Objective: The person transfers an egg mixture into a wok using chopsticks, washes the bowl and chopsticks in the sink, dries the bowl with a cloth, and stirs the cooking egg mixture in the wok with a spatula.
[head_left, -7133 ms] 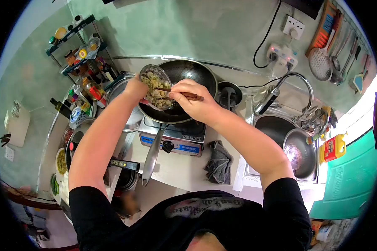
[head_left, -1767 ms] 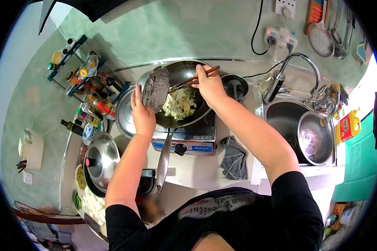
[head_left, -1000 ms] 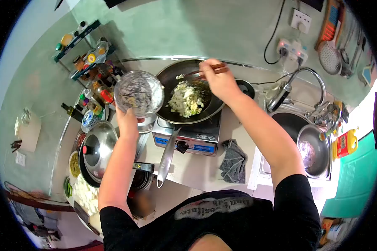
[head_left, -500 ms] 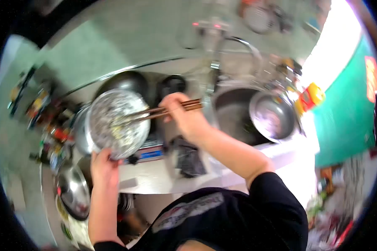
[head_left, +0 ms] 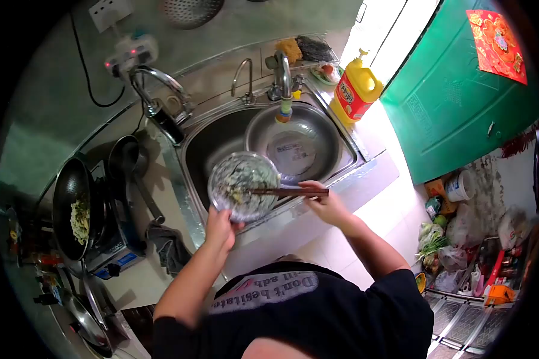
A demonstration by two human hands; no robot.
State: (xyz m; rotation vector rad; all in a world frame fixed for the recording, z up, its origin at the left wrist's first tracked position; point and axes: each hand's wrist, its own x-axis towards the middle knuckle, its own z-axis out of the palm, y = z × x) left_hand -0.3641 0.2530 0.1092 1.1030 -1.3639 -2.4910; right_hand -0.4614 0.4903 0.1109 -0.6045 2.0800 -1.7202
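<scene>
My left hand (head_left: 223, 230) grips the near rim of a bowl (head_left: 254, 207) smeared inside with pale batter and green bits. The bowl is tilted in front of the sink (head_left: 205, 146). In my right hand (head_left: 324, 204) is a pair of brown chopsticks (head_left: 290, 192), their tips inside the bowl on the leftover batter. Behind the bowl, a large metal basin (head_left: 326, 149) sits in the sink under the faucet (head_left: 283, 78). At the left, a black wok (head_left: 66, 197) on the stove holds a pale green-flecked food mass (head_left: 80, 221).
A ladle (head_left: 144, 191) and a dark cloth (head_left: 169, 246) lie between stove (head_left: 115, 254) and sink. A yellow jug (head_left: 356, 90) stands right of the sink, near a green door (head_left: 455, 102). Bags and vegetables (head_left: 431, 239) crowd the floor at right. A pan lid (head_left: 85, 320) is at lower left.
The bowl and both my hands have moved from over the stove to the front of the sink. My view has turned right, and the wok with food now shows.
</scene>
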